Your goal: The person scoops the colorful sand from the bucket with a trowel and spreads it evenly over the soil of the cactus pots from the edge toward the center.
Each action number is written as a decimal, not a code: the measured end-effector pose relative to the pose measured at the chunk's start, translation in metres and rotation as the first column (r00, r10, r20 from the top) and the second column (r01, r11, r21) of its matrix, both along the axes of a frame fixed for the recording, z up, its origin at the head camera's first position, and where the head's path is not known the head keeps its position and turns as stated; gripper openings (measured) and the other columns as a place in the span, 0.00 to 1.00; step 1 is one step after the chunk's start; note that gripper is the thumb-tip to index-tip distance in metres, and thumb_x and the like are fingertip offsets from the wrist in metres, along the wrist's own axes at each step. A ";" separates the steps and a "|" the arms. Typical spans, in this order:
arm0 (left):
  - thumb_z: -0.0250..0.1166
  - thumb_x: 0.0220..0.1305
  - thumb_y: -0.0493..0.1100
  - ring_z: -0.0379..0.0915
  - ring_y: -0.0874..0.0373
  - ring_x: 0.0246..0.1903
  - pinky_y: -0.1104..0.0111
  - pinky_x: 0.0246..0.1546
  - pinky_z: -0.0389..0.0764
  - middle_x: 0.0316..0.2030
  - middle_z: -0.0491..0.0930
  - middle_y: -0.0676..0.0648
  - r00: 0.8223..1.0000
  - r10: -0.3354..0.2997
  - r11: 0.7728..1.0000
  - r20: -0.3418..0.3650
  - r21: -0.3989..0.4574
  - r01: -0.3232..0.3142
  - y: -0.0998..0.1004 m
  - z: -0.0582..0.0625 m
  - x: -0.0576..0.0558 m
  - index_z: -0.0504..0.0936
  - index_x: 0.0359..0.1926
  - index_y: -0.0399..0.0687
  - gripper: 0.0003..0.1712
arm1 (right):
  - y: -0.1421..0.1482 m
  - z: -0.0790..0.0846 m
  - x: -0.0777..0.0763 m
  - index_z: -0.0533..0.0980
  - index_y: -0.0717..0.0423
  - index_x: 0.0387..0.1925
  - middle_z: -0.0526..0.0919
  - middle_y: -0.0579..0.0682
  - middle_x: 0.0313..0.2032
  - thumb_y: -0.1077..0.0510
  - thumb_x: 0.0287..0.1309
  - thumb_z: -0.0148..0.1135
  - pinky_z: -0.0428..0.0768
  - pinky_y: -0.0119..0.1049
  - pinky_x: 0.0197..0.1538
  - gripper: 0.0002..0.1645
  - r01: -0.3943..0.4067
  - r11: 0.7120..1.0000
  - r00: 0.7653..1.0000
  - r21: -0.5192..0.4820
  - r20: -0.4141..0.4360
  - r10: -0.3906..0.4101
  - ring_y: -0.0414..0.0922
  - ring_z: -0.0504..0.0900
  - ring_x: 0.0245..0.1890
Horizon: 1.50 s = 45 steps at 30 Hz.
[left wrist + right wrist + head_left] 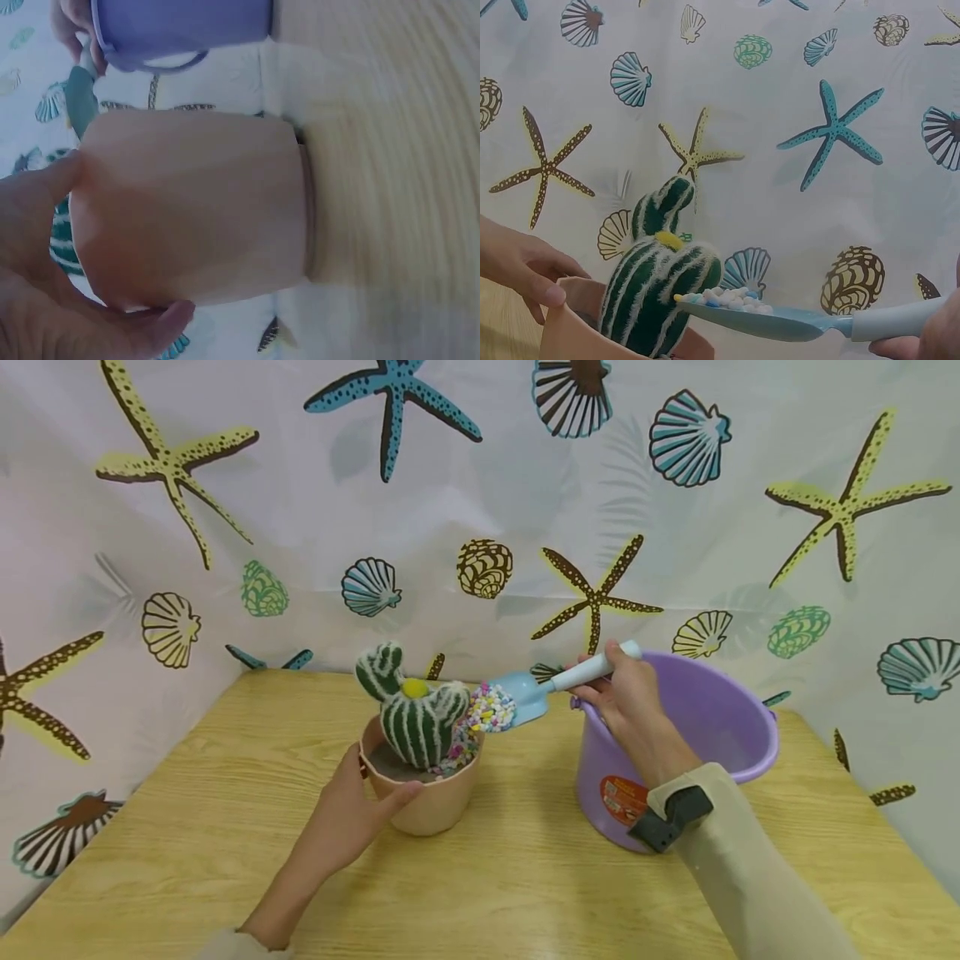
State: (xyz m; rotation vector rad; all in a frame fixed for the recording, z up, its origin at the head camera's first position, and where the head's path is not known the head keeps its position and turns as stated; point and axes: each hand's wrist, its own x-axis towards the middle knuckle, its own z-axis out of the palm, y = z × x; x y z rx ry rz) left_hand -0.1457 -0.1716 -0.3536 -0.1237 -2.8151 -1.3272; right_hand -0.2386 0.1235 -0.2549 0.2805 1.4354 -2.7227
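Note:
A green plush-looking cactus (416, 727) with white stripes and a yellow top stands in a peach flower pot (431, 806). My left hand (352, 810) grips the pot's near left side, thumb along the front and fingers around the far side. My right hand (630, 702) holds a light blue hand shovel (528, 693) by its handle. Its scoop carries colourful pebbles (491, 708) and overlaps the pot's right rim in the head view. More pebbles (457, 756) lie inside the pot on the cactus's right, over a grey surface. In the right wrist view the scoop (772, 322) is nearly level beside the cactus.
A purple bucket (600, 768) with an orange label stands on the wooden table (510, 893), right of the pot and under my right forearm. Behind the table hangs a white cloth (465, 502) printed with starfish and shells.

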 end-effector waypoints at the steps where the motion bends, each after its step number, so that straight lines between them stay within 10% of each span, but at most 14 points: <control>1: 0.59 0.60 0.67 0.49 0.32 0.68 0.41 0.63 0.61 0.71 0.46 0.28 1.000 0.016 1.000 0.012 -0.011 -0.016 0.004 0.002 0.001 0.34 0.74 0.35 0.62 | 0.001 0.000 0.000 0.45 0.51 0.73 0.56 0.64 0.67 0.53 0.74 0.34 0.65 0.50 0.67 0.30 0.000 1.000 1.000 0.006 -0.002 0.000 0.59 0.63 0.67; 5: 0.64 0.56 0.67 0.45 0.29 0.68 0.39 0.63 0.58 0.70 0.42 0.24 1.000 0.001 0.998 -0.003 -0.059 -0.001 0.003 0.009 -0.005 0.30 0.73 0.33 0.68 | 0.001 0.000 -0.001 0.46 0.52 0.72 0.63 0.61 0.57 0.53 0.74 0.34 0.66 0.50 0.66 0.29 0.003 1.000 1.000 0.015 0.001 -0.003 0.57 0.64 0.66; 13: 0.69 0.55 0.60 0.45 0.34 0.70 0.40 0.65 0.56 0.72 0.43 0.29 0.973 -0.222 0.975 -0.058 -0.038 0.220 -0.020 0.006 -0.029 0.31 0.73 0.35 0.67 | 0.002 -0.002 -0.002 0.46 0.53 0.72 0.65 0.60 0.52 0.53 0.74 0.35 0.67 0.50 0.65 0.29 0.012 0.999 1.000 0.036 -0.005 -0.012 0.57 0.65 0.66; 20: 0.68 0.54 0.63 0.49 0.34 0.68 0.40 0.63 0.59 0.68 0.53 0.29 0.993 -0.068 0.997 -0.094 -0.040 0.065 0.002 0.007 -0.014 0.41 0.73 0.33 0.64 | 0.003 0.001 -0.002 0.46 0.52 0.72 0.65 0.61 0.55 0.53 0.74 0.35 0.66 0.51 0.66 0.29 0.016 0.999 1.000 0.041 -0.010 -0.016 0.59 0.66 0.65; 26: 0.66 0.54 0.66 0.43 0.29 0.68 0.41 0.64 0.60 0.69 0.40 0.22 0.994 0.104 0.992 -0.028 -0.064 -0.106 0.028 0.017 0.004 0.32 0.72 0.30 0.69 | 0.004 0.002 -0.002 0.46 0.52 0.72 0.63 0.63 0.59 0.53 0.74 0.35 0.67 0.50 0.65 0.29 0.019 0.999 1.000 0.048 -0.011 -0.018 0.58 0.66 0.65; 38: 0.72 0.54 0.53 0.57 0.39 0.66 0.43 0.60 0.66 0.68 0.57 0.34 0.976 -0.163 0.980 -0.142 0.095 0.177 -0.015 -0.003 -0.016 0.42 0.74 0.39 0.60 | -0.005 -0.003 -0.004 0.50 0.56 0.70 0.64 0.64 0.58 0.53 0.74 0.35 0.69 0.50 0.63 0.27 0.012 0.994 1.000 0.109 -0.022 -0.010 0.59 0.68 0.63; 45: 0.69 0.52 0.64 0.48 0.30 0.67 0.38 0.62 0.60 0.68 0.49 0.25 0.995 -0.052 0.998 -0.087 -0.040 0.048 0.007 0.004 -0.010 0.37 0.74 0.35 0.67 | -0.006 -0.002 -0.003 0.48 0.59 0.70 0.67 0.60 0.49 0.54 0.75 0.33 0.70 0.50 0.63 0.28 0.018 0.988 0.999 0.153 -0.049 -0.011 0.61 0.68 0.62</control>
